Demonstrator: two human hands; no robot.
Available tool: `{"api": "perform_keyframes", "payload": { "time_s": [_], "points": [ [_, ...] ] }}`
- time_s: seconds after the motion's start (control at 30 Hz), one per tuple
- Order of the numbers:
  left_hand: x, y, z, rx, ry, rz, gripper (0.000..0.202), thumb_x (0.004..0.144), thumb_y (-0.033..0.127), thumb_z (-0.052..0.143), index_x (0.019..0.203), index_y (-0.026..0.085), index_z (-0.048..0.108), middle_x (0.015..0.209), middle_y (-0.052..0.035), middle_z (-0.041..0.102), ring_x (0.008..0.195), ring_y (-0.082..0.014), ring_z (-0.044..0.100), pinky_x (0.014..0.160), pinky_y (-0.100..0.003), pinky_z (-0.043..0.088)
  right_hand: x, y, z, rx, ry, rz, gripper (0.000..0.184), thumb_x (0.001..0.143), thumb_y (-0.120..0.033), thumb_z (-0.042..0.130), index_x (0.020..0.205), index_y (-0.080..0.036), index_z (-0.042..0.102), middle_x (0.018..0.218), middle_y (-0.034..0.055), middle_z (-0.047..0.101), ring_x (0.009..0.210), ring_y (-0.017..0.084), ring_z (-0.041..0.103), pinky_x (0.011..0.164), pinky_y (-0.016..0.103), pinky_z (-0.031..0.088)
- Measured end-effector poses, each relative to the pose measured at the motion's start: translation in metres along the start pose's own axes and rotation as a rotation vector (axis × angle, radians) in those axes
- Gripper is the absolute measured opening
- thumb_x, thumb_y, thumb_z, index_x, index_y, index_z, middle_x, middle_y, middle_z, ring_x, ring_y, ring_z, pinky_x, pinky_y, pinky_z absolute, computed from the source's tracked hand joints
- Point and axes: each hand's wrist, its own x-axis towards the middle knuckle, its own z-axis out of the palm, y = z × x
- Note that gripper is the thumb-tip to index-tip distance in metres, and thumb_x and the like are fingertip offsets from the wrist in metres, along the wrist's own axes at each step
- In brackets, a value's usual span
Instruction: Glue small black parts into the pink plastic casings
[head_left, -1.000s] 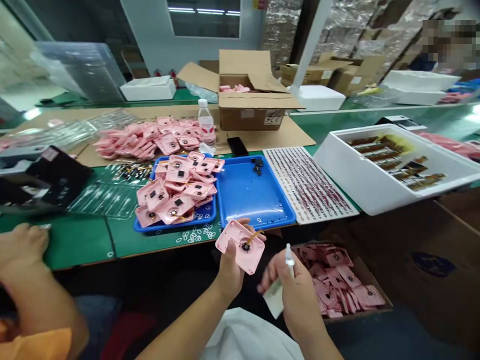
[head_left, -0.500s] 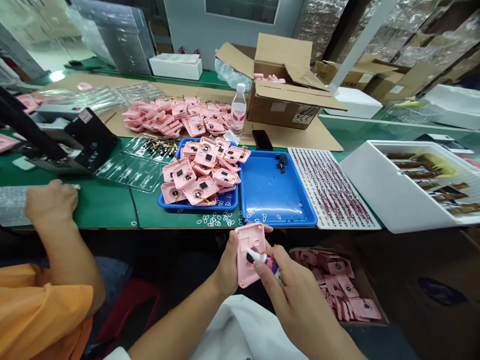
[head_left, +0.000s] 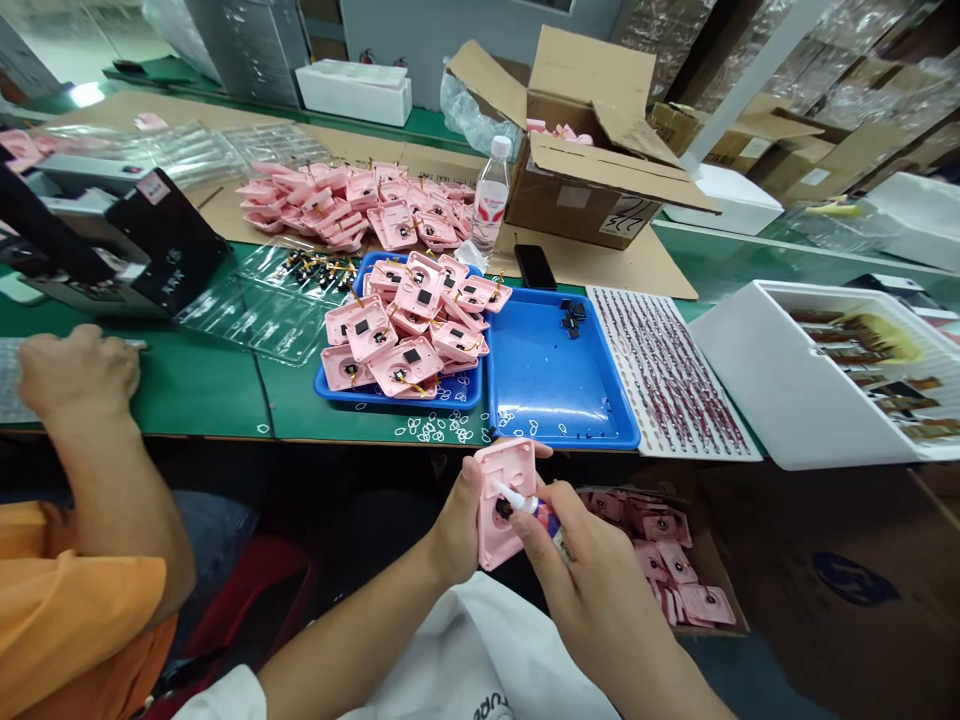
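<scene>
Pink plastic cover (head_left: 514, 468), held upright just below the table (head_left: 195, 390) edge, is clamped in the left hand (head_left: 454, 525), thumb on its near edge and fingers behind it, placing it at 3 o'clock of that palm and 10 o'clock of the right hand (head_left: 592, 575). The right hand is closed round a small tube (head_left: 541, 515), wrist bent, forearm lying along the 5 o'clock line, nozzle set against the cover's centre. A blue tray (head_left: 559, 385) lies at 12 o'clock of the cover; a co-worker's hand (head_left: 75, 372) rests on the table at 9 o'clock, well apart.
</scene>
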Motion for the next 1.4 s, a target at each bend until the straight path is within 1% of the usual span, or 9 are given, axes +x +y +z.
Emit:
{"api": "perform_keyframes", "payload": {
  "time_s": [0.1,0.27,0.37,0.63,0.8,0.9,1.17,1.27,1.4],
  "points": [
    [0.0007,0.0006,0.0007,0.015,0.003,-0.007,0.085,0.09,0.085,0.044,0.131,0.013,0.063,0.095,-0.0121,0.07,0.079,-0.024,0.065,0.076,-0.035,0.05,0.0,-0.0003,-0.0013,0.004,-0.017,0.01,0.022,0.11,-0.034,0.043,0.093,-0.025,0.053,0.07,-0.003,0.061,0.051,0.016,0.056,0.048,0.025,0.036],
    [0.0004,0.0001,0.0016,-0.011,0.0,-0.03,0.088,0.089,0.086,0.047,0.134,0.012,0.062,0.093,-0.0127,0.07,0.085,-0.0281,0.067,0.078,-0.037,0.051,-0.0024,-0.0004,-0.0022,-0.005,-0.032,0.028,0.022,0.11,-0.034,0.044,0.091,-0.026,0.05,0.068,-0.0044,0.058,0.05,0.016,0.055,0.047,0.025,0.035],
    [-0.0002,-0.0014,-0.0001,0.027,0.021,-0.019,0.089,0.088,0.086,0.047,0.135,0.013,0.062,0.093,-0.013,0.071,0.086,-0.0287,0.068,0.079,-0.038,0.051,-0.0017,-0.0003,-0.0023,-0.001,-0.031,0.013,0.022,0.111,-0.033,0.044,0.091,-0.025,0.05,0.069,-0.0048,0.058,0.051,0.015,0.055,0.048,0.025,0.036],
    [0.0007,-0.002,-0.0014,0.033,0.035,-0.04,0.091,0.088,0.088,0.044,0.137,0.013,0.062,0.089,-0.0122,0.071,0.083,-0.0283,0.068,0.078,-0.038,0.051,0.0002,-0.0006,-0.0033,-0.058,-0.037,-0.026,0.022,0.111,-0.032,0.044,0.09,-0.026,0.047,0.068,-0.0052,0.057,0.049,0.015,0.055,0.046,0.026,0.036],
    [0.0012,-0.0018,0.0006,0.005,0.026,-0.032,0.091,0.087,0.088,0.046,0.137,0.013,0.062,0.086,-0.0119,0.071,0.08,-0.0282,0.068,0.076,-0.037,0.051,-0.0025,-0.0009,-0.0024,-0.06,-0.039,-0.004,0.025,0.111,-0.035,0.042,0.089,-0.026,0.047,0.067,-0.0054,0.057,0.046,0.014,0.054,0.045,0.026,0.035],
    [0.0013,-0.0029,0.0012,-0.025,0.02,-0.032,0.092,0.087,0.088,0.047,0.137,0.013,0.062,0.085,-0.0116,0.071,0.08,-0.0279,0.068,0.076,-0.037,0.052,-0.0025,-0.0006,-0.0017,-0.041,-0.051,0.018,0.025,0.111,-0.036,0.043,0.09,-0.026,0.049,0.068,-0.005,0.059,0.049,0.015,0.056,0.046,0.025,0.036],
    [0.0022,-0.0047,-0.0028,-0.119,0.043,-0.064,0.085,0.085,0.086,0.054,0.126,0.012,0.069,0.082,-0.009,0.067,0.075,-0.023,0.063,0.074,-0.034,0.05,-0.0055,0.0002,-0.0028,0.027,-0.043,0.099,0.024,0.111,-0.037,0.045,0.091,-0.026,0.052,0.071,-0.005,0.062,0.053,0.014,0.056,0.049,0.024,0.037],
    [0.0044,-0.0048,-0.0027,-0.16,0.062,-0.082,0.085,0.082,0.086,0.058,0.121,0.012,0.072,0.081,-0.0082,0.065,0.072,-0.0204,0.06,0.072,-0.032,0.049,-0.0056,-0.0009,-0.0032,0.035,-0.03,0.093,0.024,0.111,-0.038,0.045,0.092,-0.026,0.053,0.07,-0.0056,0.061,0.052,0.013,0.054,0.049,0.024,0.037],
    [0.0072,-0.0053,-0.0023,-0.182,0.082,-0.092,0.086,0.081,0.087,0.059,0.119,0.01,0.072,0.078,-0.0081,0.065,0.069,-0.019,0.058,0.069,-0.03,0.048,-0.0041,-0.0054,-0.0061,0.017,0.032,0.07,0.025,0.111,-0.039,0.045,0.091,-0.026,0.054,0.066,-0.0069,0.06,0.048,0.012,0.052,0.046,0.023,0.036]
  ]
}}
